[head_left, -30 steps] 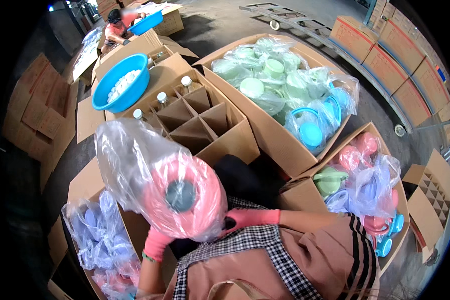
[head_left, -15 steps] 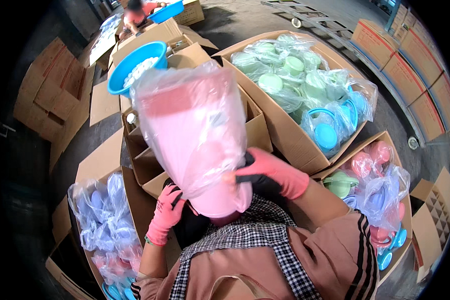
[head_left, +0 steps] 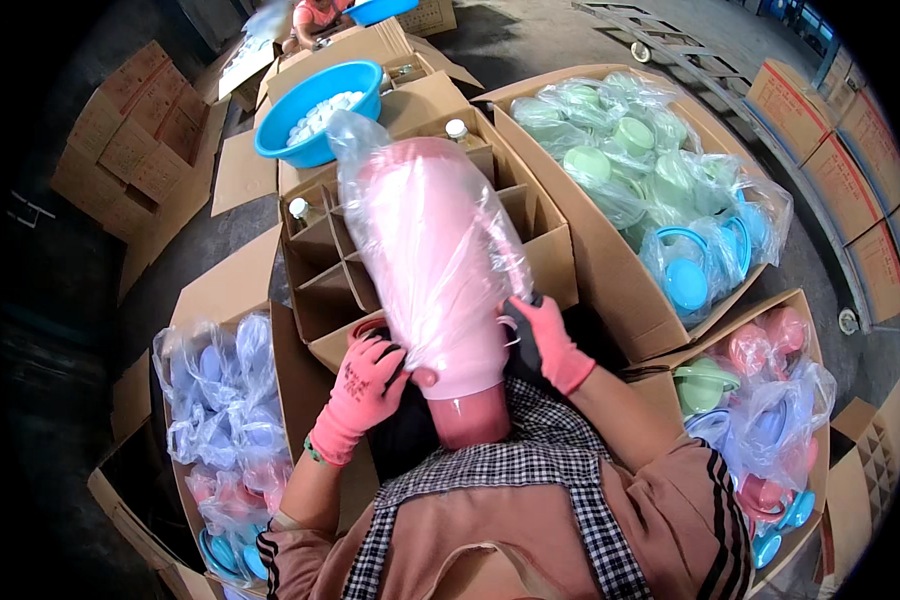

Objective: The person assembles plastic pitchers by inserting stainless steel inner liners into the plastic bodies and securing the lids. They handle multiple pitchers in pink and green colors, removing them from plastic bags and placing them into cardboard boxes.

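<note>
A tall pink plastic vessel [head_left: 432, 250] lies tilted in front of me, its darker pink end [head_left: 473, 417] toward my lap. A clear plastic bag [head_left: 360, 150] covers most of it; the darker end sticks out. My left hand [head_left: 362, 390], in a pink and black glove, is closed on the bag at the vessel's lower left side. My right hand [head_left: 550, 345], gloved alike, pinches the bag's edge at the lower right. Behind the vessel stands a divided cardboard box [head_left: 555, 262], with a white-capped bottle [head_left: 300, 208] in one compartment.
A blue basin [head_left: 365, 105] holds small white pieces. At the right, one carton [head_left: 610, 300] holds bagged green and blue vessels, another [head_left: 820, 420] mixed colours. A left carton [head_left: 288, 370] holds purple, pink and blue ones. A person [head_left: 315, 18] sits at the far end.
The vessel has come down and turned, its darker end now near my lap. The bag is pulled further along it. My right hand has shifted to the right; the view has shifted slightly.
</note>
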Tool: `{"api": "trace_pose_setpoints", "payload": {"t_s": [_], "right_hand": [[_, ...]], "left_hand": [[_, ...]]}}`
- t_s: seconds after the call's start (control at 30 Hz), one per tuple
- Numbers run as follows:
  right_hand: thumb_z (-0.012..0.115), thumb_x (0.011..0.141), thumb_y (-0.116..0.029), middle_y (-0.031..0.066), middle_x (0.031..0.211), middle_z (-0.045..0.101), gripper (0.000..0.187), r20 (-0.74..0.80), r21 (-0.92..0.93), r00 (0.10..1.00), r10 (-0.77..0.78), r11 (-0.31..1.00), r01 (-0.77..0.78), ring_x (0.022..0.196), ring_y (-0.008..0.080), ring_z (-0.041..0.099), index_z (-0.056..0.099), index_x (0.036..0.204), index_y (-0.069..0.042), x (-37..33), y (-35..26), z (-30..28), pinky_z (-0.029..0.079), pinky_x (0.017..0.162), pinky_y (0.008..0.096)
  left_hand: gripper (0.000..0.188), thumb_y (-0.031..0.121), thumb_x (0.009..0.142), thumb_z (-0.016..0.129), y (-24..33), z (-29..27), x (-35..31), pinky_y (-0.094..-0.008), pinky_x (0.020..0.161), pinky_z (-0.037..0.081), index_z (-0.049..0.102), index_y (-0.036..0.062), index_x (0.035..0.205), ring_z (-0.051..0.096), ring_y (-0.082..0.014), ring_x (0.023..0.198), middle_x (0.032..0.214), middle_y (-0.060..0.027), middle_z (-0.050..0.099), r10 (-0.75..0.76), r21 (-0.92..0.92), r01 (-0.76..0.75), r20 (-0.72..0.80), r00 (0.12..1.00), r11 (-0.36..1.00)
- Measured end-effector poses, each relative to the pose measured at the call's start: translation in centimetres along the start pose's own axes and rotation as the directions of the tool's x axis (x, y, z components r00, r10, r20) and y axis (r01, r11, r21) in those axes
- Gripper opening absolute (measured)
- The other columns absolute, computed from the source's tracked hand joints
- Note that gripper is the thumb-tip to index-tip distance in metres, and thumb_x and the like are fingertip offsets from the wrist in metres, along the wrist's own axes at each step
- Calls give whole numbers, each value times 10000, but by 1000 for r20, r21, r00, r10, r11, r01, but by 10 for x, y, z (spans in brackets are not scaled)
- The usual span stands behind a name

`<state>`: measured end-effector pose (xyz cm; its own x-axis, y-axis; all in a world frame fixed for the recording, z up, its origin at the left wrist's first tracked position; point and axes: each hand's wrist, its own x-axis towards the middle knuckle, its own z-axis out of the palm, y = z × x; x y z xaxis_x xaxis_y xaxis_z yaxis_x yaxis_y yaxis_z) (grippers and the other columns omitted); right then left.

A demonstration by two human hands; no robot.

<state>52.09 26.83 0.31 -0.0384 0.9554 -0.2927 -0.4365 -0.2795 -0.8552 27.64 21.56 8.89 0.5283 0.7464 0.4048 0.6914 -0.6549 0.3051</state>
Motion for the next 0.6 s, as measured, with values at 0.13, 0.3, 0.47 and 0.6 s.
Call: {"api": "trace_pose_setpoints", "payload": {"t_s": [0.13,0.3,0.47,0.6], "right_hand": [[571,792,-167,20,745,577,165,65,-39,987,-148,988,151,657,102,547,590,827,-8,-6,-19,-13,441,547,238],[551,822,-149,40,821,588,195,-39,269,998,-58,961,66,735,139,569,559,926,15,-35,-8,-26,473,632,262],[570,801,-111,62,838,607,219,-155,108,988,-9,994,25,716,116,567,569,947,52,-45,15,-40,459,631,241],[595,791,-175,55,794,614,256,1,-93,998,-61,994,61,695,96,551,586,926,43,-43,12,-24,451,634,246]], "left_hand": [[158,70,743,556,20,-25,36,-343,671,447,556,-7,881,546,-312,714,750,-154,558,-136,-63,155,233,963,986],[151,66,787,522,25,-37,10,-266,627,440,563,-31,895,579,-153,678,705,-99,597,-1,-525,643,774,633,557],[623,256,640,721,7,-8,-26,-311,785,410,421,-7,1118,505,-184,896,1020,-89,509,-341,-534,294,12,940,793],[772,139,657,695,-26,30,-14,-324,926,336,273,-28,1282,450,-252,1048,1227,-156,385,-359,-440,358,84,930,824]]}}
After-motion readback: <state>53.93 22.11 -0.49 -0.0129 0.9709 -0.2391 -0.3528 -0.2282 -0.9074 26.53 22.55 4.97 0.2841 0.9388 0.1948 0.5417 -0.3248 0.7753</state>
